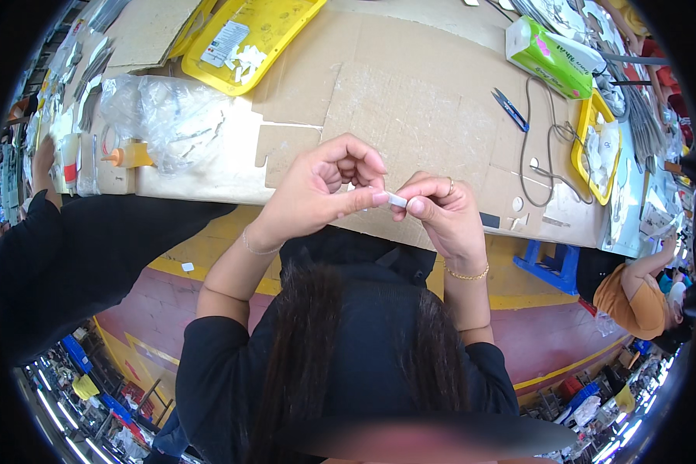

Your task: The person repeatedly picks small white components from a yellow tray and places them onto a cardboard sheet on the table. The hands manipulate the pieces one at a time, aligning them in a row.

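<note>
Between my two hands is a small white strip (396, 199), too small to tell its kind. My left hand (329, 182) pinches its left end between thumb and forefinger, the other fingers curled. My right hand (445, 209) pinches the right end the same way. Both hands are above the near edge of the cardboard-covered table (410, 100). A yellow tray (286, 39) beyond them on the left holds several small white pieces (249, 62) and a printed label.
Right of my hands lie blue-handled thread snips (512, 110), a grey cable (524, 166) and a smaller yellow tray (615, 174) with clear bags. A green tissue pack (549, 58) stands behind. At left are a plastic bag (170, 116) and an orange bottle (131, 155). Co-workers sit on both sides.
</note>
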Available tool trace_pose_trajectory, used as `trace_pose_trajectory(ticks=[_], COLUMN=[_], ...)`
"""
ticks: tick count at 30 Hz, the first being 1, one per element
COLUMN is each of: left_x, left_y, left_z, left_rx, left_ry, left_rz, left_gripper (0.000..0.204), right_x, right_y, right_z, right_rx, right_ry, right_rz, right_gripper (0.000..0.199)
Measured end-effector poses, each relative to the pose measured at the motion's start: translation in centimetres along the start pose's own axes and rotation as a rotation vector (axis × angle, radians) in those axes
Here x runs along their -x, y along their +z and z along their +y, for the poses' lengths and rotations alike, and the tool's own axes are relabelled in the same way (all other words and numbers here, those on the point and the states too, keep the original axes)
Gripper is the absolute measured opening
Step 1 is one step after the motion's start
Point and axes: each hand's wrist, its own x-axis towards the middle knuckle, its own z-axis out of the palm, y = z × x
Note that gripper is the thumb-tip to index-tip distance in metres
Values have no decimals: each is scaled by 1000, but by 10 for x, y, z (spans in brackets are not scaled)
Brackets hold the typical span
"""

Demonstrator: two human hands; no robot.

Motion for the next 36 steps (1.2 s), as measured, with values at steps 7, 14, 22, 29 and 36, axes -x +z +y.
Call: trace_pose_trajectory(ticks=[7, 14, 22, 29, 36], left_x=[10, 17, 20, 22, 24], left_y=[9, 16, 23, 23, 26], left_z=[11, 21, 31, 34, 34], left_rx=[-355, -502, -584, -674, -658], left_ry=[202, 353, 508, 633, 702], left_rz=[-19, -59, -85, -137, -137], left_gripper=[29, 31, 33, 33, 37], right_x=[9, 13, 20, 27, 32], right_y=[11, 20, 28, 33, 35], right_z=[-12, -21, -28, -35, -38], right_rx=[276, 586, 744, 879, 920], right_ry=[-53, -310, -498, -620, -656], right_rz=[61, 73, 87, 75, 60], right_gripper=[13, 14, 16, 18, 20])
